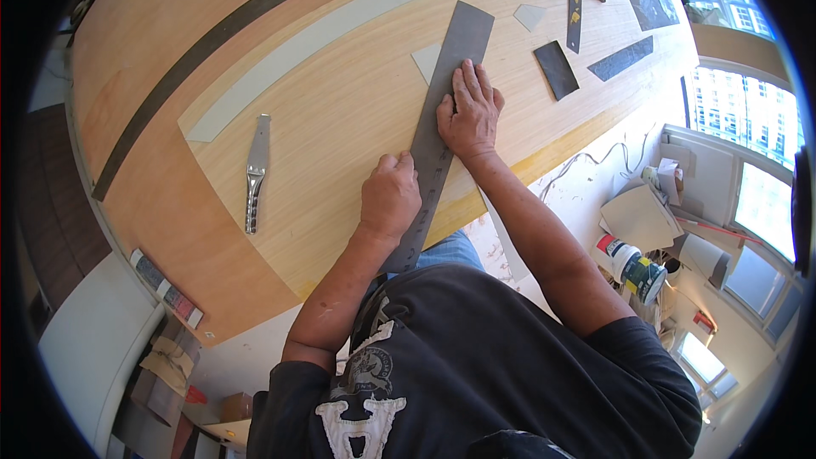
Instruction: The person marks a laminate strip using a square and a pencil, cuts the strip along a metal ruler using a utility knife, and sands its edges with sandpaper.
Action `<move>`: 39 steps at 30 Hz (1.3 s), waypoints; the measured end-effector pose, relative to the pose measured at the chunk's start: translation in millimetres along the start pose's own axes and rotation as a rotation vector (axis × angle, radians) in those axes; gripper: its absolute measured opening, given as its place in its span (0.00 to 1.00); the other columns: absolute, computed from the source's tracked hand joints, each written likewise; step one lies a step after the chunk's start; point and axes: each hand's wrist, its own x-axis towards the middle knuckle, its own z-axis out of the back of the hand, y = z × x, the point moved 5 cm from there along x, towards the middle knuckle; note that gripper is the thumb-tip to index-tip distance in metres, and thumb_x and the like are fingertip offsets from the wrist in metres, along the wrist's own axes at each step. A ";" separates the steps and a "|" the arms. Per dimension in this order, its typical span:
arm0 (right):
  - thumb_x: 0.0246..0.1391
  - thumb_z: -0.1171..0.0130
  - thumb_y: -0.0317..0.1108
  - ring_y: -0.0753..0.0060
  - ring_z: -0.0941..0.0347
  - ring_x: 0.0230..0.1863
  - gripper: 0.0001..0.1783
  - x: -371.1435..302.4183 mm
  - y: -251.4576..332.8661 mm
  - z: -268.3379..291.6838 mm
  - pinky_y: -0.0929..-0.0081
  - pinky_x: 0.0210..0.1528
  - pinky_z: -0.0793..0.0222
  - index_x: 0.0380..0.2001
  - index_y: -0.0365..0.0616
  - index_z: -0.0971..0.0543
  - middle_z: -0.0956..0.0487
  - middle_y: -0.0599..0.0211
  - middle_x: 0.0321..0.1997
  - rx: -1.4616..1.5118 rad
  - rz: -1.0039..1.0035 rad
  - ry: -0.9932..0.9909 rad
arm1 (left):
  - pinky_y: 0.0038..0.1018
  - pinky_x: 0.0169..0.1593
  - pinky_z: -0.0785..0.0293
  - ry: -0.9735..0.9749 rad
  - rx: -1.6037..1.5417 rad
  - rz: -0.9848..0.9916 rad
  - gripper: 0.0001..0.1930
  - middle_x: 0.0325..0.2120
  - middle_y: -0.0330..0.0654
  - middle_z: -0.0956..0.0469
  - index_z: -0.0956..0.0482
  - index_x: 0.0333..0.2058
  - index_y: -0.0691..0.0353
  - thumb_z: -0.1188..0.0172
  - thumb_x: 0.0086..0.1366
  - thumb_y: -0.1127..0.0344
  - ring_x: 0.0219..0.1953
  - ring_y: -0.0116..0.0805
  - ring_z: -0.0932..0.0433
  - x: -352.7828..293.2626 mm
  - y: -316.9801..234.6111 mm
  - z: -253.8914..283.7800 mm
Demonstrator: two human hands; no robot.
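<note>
A long dark grey flat strip (433, 132) lies slantwise over the wooden board (323, 195); its near end overhangs the front edge by my body. My right hand (473, 110) rests on the strip, palm down, fingers stretched toward its far end. My left hand (392, 195) is closed in a fist against the strip's left edge, thumb and forefinger pressed together. Anything inside those fingers is hidden. Part of a white piece (425, 62) shows from under the strip. Left of my left hand lies a knife-like tool (257, 172) with a tapered metal blade and shiny handle.
A dark rectangular piece (556, 70), a dark strip (621, 59), a small white offcut (529, 16) and an L-shaped dark tool (575, 13) lie at the right. Long white (280, 64) and dark (170, 89) strips cross the far side. Buckets (642, 276) stand beyond the bench.
</note>
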 end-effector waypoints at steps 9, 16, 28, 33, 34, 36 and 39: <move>0.54 0.42 0.32 0.45 0.33 0.71 0.15 23.9 4.4 -9.3 0.47 0.65 0.40 0.43 0.38 0.19 0.26 0.45 0.69 -0.087 -0.070 0.114 | 0.44 0.42 0.19 0.059 0.009 0.010 0.18 0.38 0.55 0.21 0.20 0.52 0.71 0.39 0.66 0.68 0.39 0.55 0.17 -0.4 -3.9 1.6; 0.55 0.46 0.28 0.39 0.40 0.75 0.22 23.4 5.2 -19.2 0.40 0.72 0.47 0.54 0.37 0.25 0.34 0.42 0.74 -0.066 -0.127 0.034 | 0.45 0.42 0.20 0.046 0.022 0.005 0.17 0.37 0.54 0.21 0.19 0.52 0.70 0.39 0.67 0.68 0.38 0.55 0.17 -1.8 -6.4 0.9; 0.59 0.51 0.33 0.44 0.49 0.80 0.34 32.5 5.5 -24.6 0.39 0.75 0.53 0.70 0.38 0.34 0.40 0.48 0.79 -0.126 -0.122 0.177 | 0.46 0.52 0.25 -0.502 0.503 0.182 0.20 0.44 0.51 0.21 0.19 0.51 0.64 0.30 0.61 0.64 0.49 0.53 0.22 -20.4 46.8 105.4; 0.59 0.52 0.34 0.46 0.52 0.82 0.34 25.1 -6.6 -25.0 0.35 0.77 0.60 0.70 0.39 0.33 0.41 0.52 0.80 -0.013 -0.191 0.137 | 0.48 0.51 0.26 -0.489 0.585 0.301 0.22 0.43 0.54 0.22 0.21 0.51 0.66 0.30 0.60 0.65 0.48 0.57 0.23 -25.7 86.1 132.2; 0.59 0.52 0.34 0.47 0.53 0.82 0.34 24.0 1.4 -24.2 0.33 0.78 0.62 0.70 0.40 0.33 0.41 0.52 0.80 0.010 -0.193 0.154 | 0.48 0.51 0.26 -0.481 0.580 0.280 0.22 0.43 0.54 0.22 0.21 0.51 0.66 0.30 0.60 0.65 0.48 0.57 0.23 -19.7 77.8 124.8; 0.59 0.50 0.33 0.47 0.52 0.82 0.35 24.5 4.0 -21.0 0.32 0.78 0.62 0.70 0.40 0.33 0.40 0.52 0.80 0.034 -0.208 0.182 | 0.47 0.51 0.25 -0.488 0.452 -0.001 0.21 0.42 0.53 0.21 0.20 0.51 0.66 0.30 0.59 0.67 0.47 0.56 0.22 -10.9 46.9 98.0; 0.58 0.48 0.33 0.47 0.51 0.82 0.35 24.0 0.3 -21.3 0.32 0.78 0.62 0.69 0.39 0.32 0.39 0.51 0.79 0.033 -0.207 0.142 | 0.46 0.51 0.24 -0.301 0.271 -0.135 0.20 0.42 0.52 0.21 0.19 0.50 0.67 0.30 0.59 0.68 0.48 0.53 0.22 13.0 5.4 47.8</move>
